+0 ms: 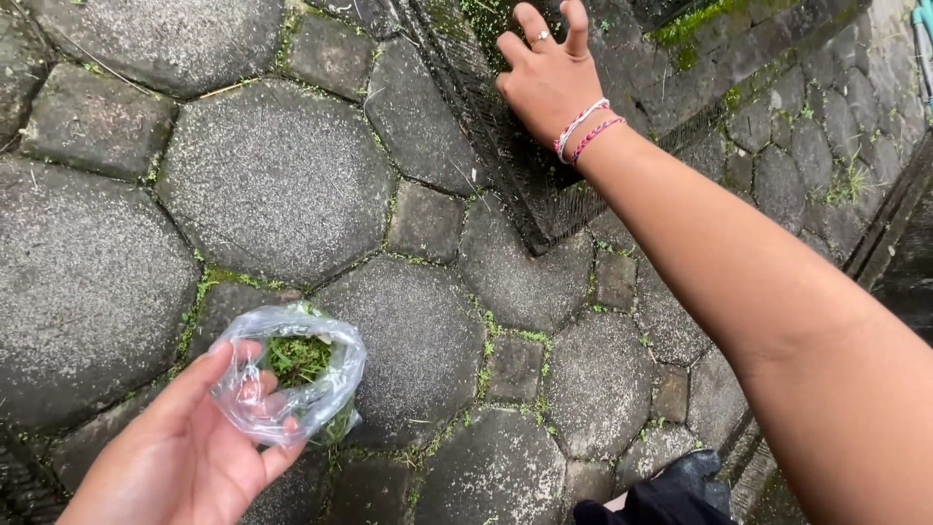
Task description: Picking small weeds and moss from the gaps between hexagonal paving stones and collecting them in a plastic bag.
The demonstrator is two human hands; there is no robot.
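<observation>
Left hand [185,447]: low at the near left of the paving, palm up. Its grip is clamped on a clear plastic bag [292,374], thumb laid along the left side of the bag and fingers curled under and around it. The bag's mouth faces up and stands open. Green weeds [296,358] lie inside it. The bag is held over the joint between two paving stones, just above the ground.

Right hand [546,78]: stretched out to the far side of the paving, well apart from the bag. The fingers are spread and apart, holding nothing, the fingertips pressed to a dark mossy stone edge [505,165]. Whether anything is pinched beneath the palm cannot be told. A ring [540,38] sits on one finger. Two cord bracelets [583,131], one pale and one pink, circle the wrist.

Ground: grey hexagonal paving stones [277,175] with small square ones between, moss and thin grass [209,287] growing in the joints. A patch of green moss [695,21] covers the raised stonework at the far right. Dark cloth [671,496] shows at the near edge.
</observation>
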